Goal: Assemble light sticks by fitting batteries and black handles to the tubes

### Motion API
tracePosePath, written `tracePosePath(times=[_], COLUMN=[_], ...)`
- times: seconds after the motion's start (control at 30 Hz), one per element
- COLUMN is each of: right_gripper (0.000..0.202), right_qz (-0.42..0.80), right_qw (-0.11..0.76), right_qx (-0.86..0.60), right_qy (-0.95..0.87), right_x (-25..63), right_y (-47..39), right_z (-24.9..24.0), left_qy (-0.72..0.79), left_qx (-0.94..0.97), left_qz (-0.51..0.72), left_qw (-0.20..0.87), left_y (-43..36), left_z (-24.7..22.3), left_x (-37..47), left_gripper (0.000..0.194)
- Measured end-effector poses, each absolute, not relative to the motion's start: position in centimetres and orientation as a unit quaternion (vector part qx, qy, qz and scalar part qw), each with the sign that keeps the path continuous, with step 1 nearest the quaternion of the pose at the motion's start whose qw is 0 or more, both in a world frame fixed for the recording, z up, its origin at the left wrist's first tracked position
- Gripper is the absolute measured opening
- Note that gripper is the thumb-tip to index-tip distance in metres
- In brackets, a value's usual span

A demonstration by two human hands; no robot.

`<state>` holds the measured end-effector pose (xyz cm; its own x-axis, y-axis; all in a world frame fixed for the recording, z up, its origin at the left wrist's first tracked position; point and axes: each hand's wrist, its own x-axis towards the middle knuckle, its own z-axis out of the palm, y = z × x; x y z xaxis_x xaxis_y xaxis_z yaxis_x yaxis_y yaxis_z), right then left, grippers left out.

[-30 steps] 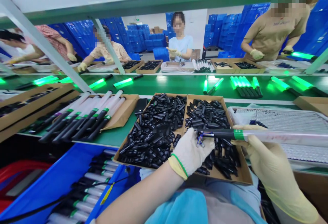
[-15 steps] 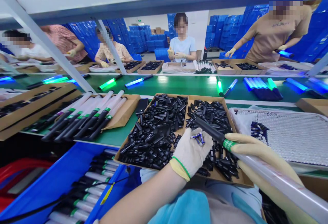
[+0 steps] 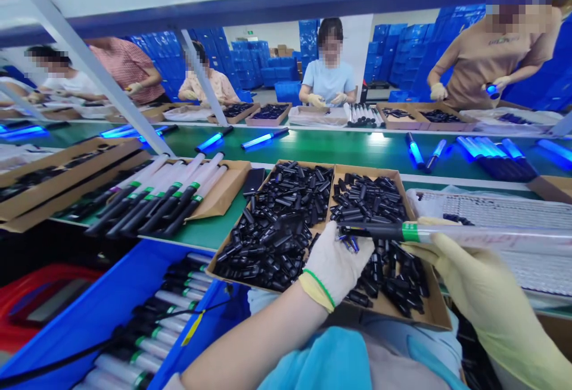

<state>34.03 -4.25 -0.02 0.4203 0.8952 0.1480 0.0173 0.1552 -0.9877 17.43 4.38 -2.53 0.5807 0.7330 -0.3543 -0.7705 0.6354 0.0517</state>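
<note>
My left hand (image 3: 337,265), in a white glove with a green cuff edge, holds several small blue-and-silver batteries (image 3: 352,243) over a cardboard tray. My right hand (image 3: 460,259), in a pale yellow glove, grips a light stick (image 3: 473,237) with a clear tube, green band and black handle. The stick lies nearly level, and its black end reaches over the batteries at my left fingertips. Below both hands, black plastic parts (image 3: 286,229) fill the cardboard trays (image 3: 440,300).
Finished-looking sticks (image 3: 174,199) lean on a carton at left. A blue bin (image 3: 111,283) holds more sticks. A silvery tray (image 3: 504,205) sits at right. Glowing blue sticks (image 3: 263,140) lie on the green belt (image 3: 339,148); people work behind it.
The stick in my right hand has swung from slanting to nearly level, its black end now at my left fingers. The view has shifted slightly, and the belt's green glowing sticks now look blue.
</note>
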Motion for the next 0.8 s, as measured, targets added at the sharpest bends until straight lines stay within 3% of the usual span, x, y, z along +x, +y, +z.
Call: tracePosePath(times=[0.1, 0.27, 0.5, 0.67, 0.8], right_gripper=[0.022, 0.027, 0.025, 0.029, 0.030], right_qz=[0.313, 0.278, 0.204, 0.253, 0.248], right_qw=[0.646, 0.402, 0.518, 0.433, 0.504], right_qx=[-0.536, -0.448, -0.538, -0.486, -0.560], right_qy=[-0.444, -0.748, -0.634, -0.715, -0.609], right_x=[34.2, 34.1, 32.7, 33.8, 34.0], right_y=[-4.6, -5.6, -6.1, -6.0, -6.0], right_z=[0.5, 1.4, 0.8, 0.6, 1.1], left_qy=[0.182, 0.243, 0.222, 0.251, 0.249], left_qx=[-0.059, -0.102, -0.082, -0.106, -0.098], left_qz=[0.406, 0.459, 0.482, 0.485, 0.486], left_qw=[0.894, 0.848, 0.843, 0.831, 0.832], left_y=[4.4, 4.8, 5.3, 5.3, 5.2], left_z=[-2.7, -2.1, -1.9, -2.4, -2.5], left_x=[17.1, 16.8, 16.5, 16.6, 16.5], left_gripper=[0.031, 0.035, 0.034, 0.037, 0.034])
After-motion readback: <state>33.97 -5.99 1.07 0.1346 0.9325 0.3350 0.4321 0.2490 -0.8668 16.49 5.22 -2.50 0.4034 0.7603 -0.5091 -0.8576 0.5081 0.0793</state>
